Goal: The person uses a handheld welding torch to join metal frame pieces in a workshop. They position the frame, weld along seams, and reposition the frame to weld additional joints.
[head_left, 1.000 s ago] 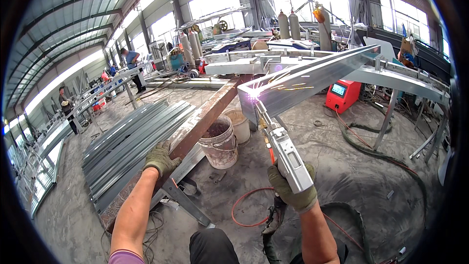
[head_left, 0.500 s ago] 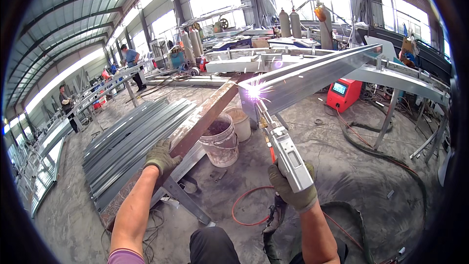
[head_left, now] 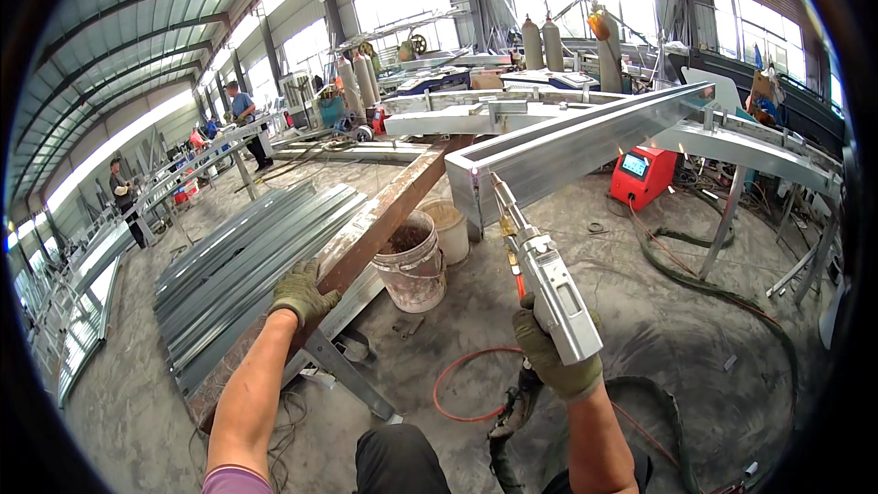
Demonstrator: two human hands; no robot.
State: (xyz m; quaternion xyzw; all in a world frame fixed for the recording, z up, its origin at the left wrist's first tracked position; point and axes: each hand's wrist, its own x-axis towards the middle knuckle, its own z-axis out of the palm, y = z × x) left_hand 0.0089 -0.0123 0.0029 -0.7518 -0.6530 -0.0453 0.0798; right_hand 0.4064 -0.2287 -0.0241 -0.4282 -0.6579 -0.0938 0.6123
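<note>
My gloved right hand (head_left: 558,352) is wrapped round the grip of a silver welding torch (head_left: 551,284). The torch points up and away, its tip near the front corner of a shiny metal frame (head_left: 576,160) but apart from it, as far as I can make out. No arc burns; a few small sparks hang by the frame's lower edge. My gloved left hand (head_left: 305,293) is closed over a rusty brown steel beam (head_left: 384,220), which runs away from me towards the frame. A cable and an orange hose trail down from the torch.
Two dirty buckets (head_left: 410,265) stand beyond the beam. Grey metal profiles (head_left: 247,265) lie stacked at left. A red machine with a screen (head_left: 643,176) sits on the floor at right, near a dark cable (head_left: 695,284). Gas cylinders (head_left: 553,44) stand behind. Far left, people (head_left: 242,110) are at work.
The bright welding arc at the frame's corner has gone out. My right hand has drawn the torch slightly right and down. My left hand stays on the beam.
</note>
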